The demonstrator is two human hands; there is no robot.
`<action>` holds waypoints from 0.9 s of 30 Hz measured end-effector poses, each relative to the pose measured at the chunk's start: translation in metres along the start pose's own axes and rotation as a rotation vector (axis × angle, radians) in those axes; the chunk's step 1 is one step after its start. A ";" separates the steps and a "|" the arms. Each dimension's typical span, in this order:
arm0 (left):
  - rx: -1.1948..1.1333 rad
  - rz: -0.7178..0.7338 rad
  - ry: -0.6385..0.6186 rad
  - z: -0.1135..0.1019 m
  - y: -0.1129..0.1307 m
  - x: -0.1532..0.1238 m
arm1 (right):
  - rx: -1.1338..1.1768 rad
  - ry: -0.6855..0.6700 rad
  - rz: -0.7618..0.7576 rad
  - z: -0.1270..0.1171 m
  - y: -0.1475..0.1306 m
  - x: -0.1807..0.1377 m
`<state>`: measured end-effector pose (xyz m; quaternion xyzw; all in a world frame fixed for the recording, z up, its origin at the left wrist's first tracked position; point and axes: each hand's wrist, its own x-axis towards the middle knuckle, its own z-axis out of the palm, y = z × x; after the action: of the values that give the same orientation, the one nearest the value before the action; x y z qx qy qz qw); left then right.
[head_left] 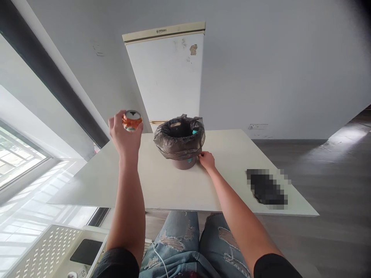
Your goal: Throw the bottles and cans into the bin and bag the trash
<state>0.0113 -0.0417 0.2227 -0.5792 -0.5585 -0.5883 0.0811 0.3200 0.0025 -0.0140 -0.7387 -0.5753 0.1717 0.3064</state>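
My left hand [125, 138] is raised over the left part of the table, thumb and fingers closed around a small orange drink can [132, 122]. The can's silvery top, with a dark opening, faces me. Right of it, a trash bin [184, 164] stands upright on the table, lined with a black translucent trash bag [178, 148] folded over its rim. My right hand [207, 160] is low at the bin's right side, fingers curled near the bag's lower edge. What those fingers hold, if anything, is hidden. The bin's inside is mostly dark, with a teal patch near the rim.
The pale table [162, 189] reaches from my knees toward a white fridge [171, 77] by the wall. A blurred black item [265, 187] lies at the table's right. Beside me at lower left, a white perforated basket [55, 247] holds a dark flat object [86, 251].
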 end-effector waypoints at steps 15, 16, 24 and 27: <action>0.173 0.384 -0.823 0.093 0.086 0.014 | -0.001 0.001 0.003 0.000 0.000 0.002; 0.177 0.391 -0.849 0.100 0.084 0.013 | -0.001 0.000 0.005 0.000 -0.001 0.002; 0.213 0.275 -1.020 0.119 0.070 0.010 | 0.009 -0.002 0.007 0.000 -0.001 0.002; 0.125 0.230 -0.890 0.109 0.068 0.008 | 0.015 0.001 0.003 0.000 -0.002 0.001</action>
<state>0.1237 0.0203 0.2346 -0.8274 -0.5058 -0.2350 -0.0669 0.3193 0.0038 -0.0124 -0.7373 -0.5727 0.1761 0.3120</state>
